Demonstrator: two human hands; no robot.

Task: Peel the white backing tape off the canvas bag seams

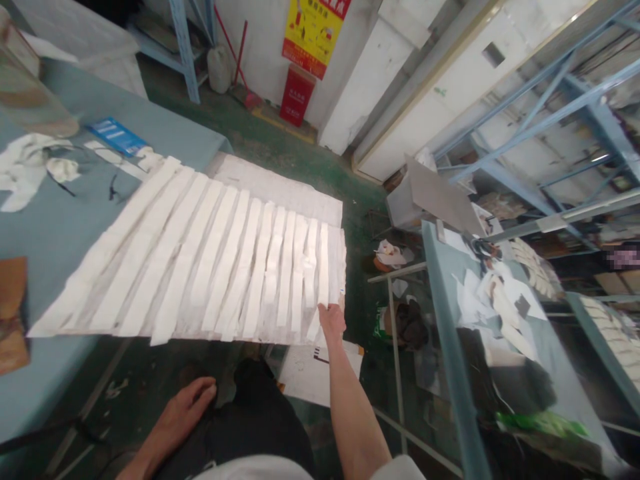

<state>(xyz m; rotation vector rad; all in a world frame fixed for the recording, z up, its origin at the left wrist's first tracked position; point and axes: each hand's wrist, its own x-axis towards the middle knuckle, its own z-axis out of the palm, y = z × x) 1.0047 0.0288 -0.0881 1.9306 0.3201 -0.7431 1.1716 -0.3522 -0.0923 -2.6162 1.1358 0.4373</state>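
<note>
Several long white fabric strips (pixel 207 237) lie side by side on a thin pale board (pixel 280 179), which sticks out past the table's edge. My right hand (pixel 331 321) is at the board's near right corner, its fingers closed on the lower end of the rightmost white strip (pixel 324 267). Some of the strips' lower ends hang slightly over the board's near edge. My left hand (pixel 187 405) rests by my dark-clothed thigh, below the board and apart from it. Its fingers are loosely stretched out and hold nothing visible.
The blue-green table (pixel 170 127) on the left bears a blue card (pixel 119 135), white scraps (pixel 25 163) and a brown piece (pixel 13 313). On the right, another table (pixel 435 267) carries white pieces and dark cloth. A red box (pixel 297 97) stands against the wall.
</note>
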